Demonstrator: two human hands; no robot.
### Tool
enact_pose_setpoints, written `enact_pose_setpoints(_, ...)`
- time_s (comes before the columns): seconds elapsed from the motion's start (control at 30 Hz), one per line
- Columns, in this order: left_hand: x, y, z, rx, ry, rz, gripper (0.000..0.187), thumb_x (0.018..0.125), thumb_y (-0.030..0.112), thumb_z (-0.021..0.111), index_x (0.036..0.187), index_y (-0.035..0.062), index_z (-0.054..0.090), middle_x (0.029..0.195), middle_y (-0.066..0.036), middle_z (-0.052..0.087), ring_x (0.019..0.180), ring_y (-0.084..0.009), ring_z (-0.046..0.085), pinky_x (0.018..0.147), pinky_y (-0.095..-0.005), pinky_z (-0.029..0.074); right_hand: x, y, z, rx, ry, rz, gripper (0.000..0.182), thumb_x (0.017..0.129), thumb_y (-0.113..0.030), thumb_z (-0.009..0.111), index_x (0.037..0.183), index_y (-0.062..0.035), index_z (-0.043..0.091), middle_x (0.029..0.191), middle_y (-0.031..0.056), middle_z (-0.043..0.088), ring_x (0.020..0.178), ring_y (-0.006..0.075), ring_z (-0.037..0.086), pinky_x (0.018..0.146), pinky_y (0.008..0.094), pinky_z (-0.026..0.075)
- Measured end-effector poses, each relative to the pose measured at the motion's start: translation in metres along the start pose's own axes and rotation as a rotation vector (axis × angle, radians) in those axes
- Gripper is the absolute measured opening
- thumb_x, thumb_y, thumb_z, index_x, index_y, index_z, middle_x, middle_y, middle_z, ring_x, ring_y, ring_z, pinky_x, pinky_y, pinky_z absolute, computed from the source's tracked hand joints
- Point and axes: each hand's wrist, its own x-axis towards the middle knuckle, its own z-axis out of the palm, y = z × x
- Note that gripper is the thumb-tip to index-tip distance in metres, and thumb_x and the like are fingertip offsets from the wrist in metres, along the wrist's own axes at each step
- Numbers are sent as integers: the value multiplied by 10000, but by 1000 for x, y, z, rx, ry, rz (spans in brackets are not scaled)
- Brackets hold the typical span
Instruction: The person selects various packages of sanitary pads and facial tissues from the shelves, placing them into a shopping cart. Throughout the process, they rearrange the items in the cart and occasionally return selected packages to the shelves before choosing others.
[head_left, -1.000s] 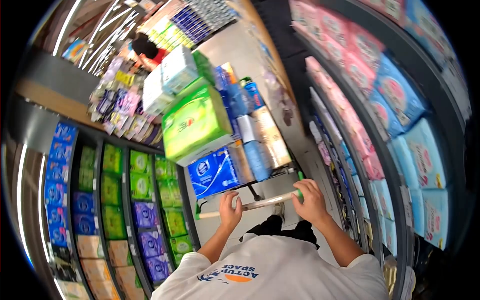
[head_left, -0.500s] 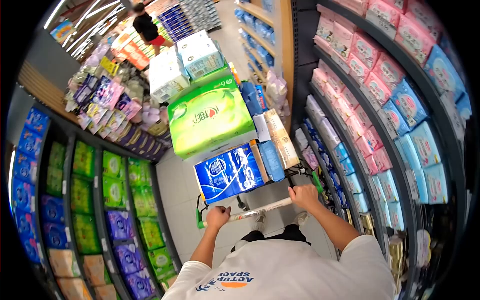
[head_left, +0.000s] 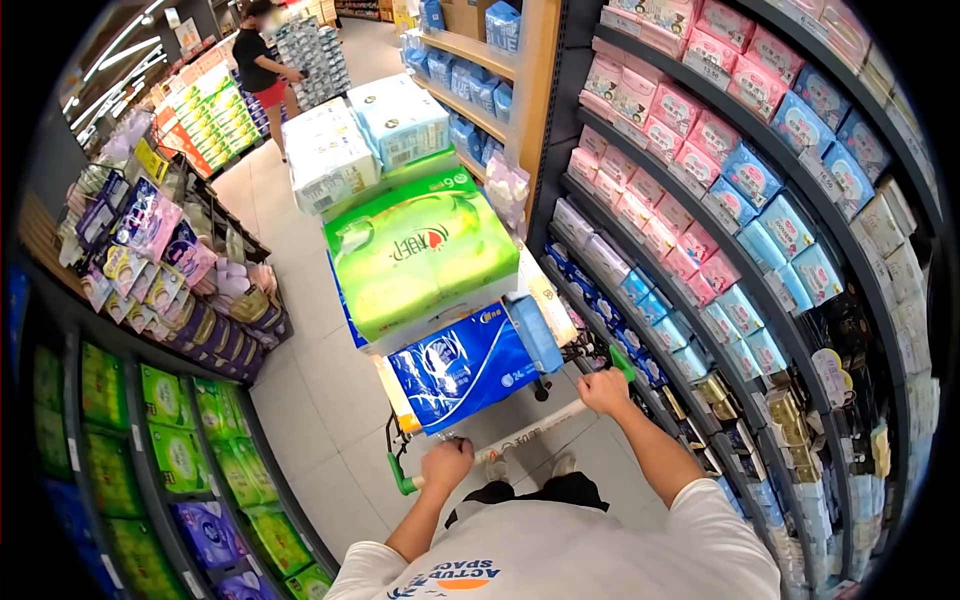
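My left hand [head_left: 447,464] is wrapped round the left end of a shopping cart's pale handle [head_left: 530,435], next to its green end piece [head_left: 404,478]. My right hand [head_left: 604,392] grips the handle's other end, close to the right green end piece [head_left: 622,362]. Nearest me in the piled cart lies a blue tissue pack [head_left: 460,362]. Behind it rests a large green tissue pack [head_left: 420,255]. Farther forward sit two white-and-pale-blue packs [head_left: 405,112]. A small light-blue pack [head_left: 538,335] is wedged beside the blue one. Most of the cart's basket is hidden under the load.
Shelves of pink packs [head_left: 690,140] and blue packs [head_left: 785,225] line the right side. Green packs [head_left: 165,398] fill the left shelves. A hanging-goods rack [head_left: 150,230] stands ahead left. Beyond the cart, a person in a black top [head_left: 262,65] stands near stacked goods.
The view has swung, and the cart has advanced past the shelves. The hanging rack shows nearer on the left. The person ahead has an arm outstretched now. Both my hands keep their hold.
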Motion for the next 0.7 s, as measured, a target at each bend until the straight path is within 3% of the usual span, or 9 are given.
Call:
enact_pose_setpoints(0.33, -27, -59, -19, 107, -22, -7, 425, 891, 426, 461, 920, 109, 741, 892, -195, 699, 861, -374, 673, 781, -464, 517, -70, -60, 21, 53, 32, 76, 354, 848, -333, 524, 686, -83, 715, 654, 182, 647, 615, 364, 636, 683, 476, 489)
enact_pose_setpoints(0.53, -32, -100, -7, 132, 135, 105, 384, 832, 378, 527, 776, 60, 735, 807, -201, 688, 783, -385, 667, 723, -476, 510, -109, -93, 28, 6, -121, 215, 451, 886, -386, 429, 684, -85, 697, 703, 197, 668, 669, 369, 663, 678, 487, 511)
enact_pose_setpoints(0.7, -46, -134, -10, 166, 137, 190, 374, 828, 362, 531, 779, 52, 735, 803, -208, 684, 778, -407, 658, 734, -495, 503, -155, -124, 38, 81, -9, 241, 435, 904, -366, 441, 687, -84, 692, 669, 164, 658, 653, 373, 644, 663, 491, 494)
